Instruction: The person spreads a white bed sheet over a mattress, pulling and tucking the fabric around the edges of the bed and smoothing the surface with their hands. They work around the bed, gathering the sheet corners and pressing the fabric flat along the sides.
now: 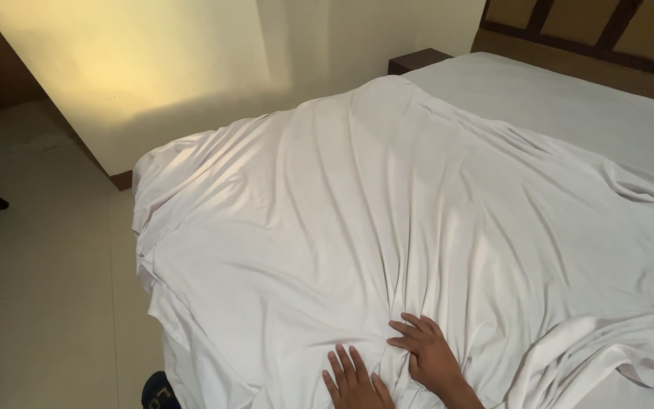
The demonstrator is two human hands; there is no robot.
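Across the bed, left hand and right hand press flat, fingers spread, on the white sheet.

A single head-worn camera looks steeply down across the bed from its near edge — the hands sit close at the bottom of the frame. It faces toward the far wall and wooden headboard — floor at left.

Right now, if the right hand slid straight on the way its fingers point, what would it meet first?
The right hand lies flat on the white sheet, fingers pointing up and left. It would first run into the bunched folds of sheet just ahead of its fingertips; beyond that, only more sheet, as far as the picture shows.
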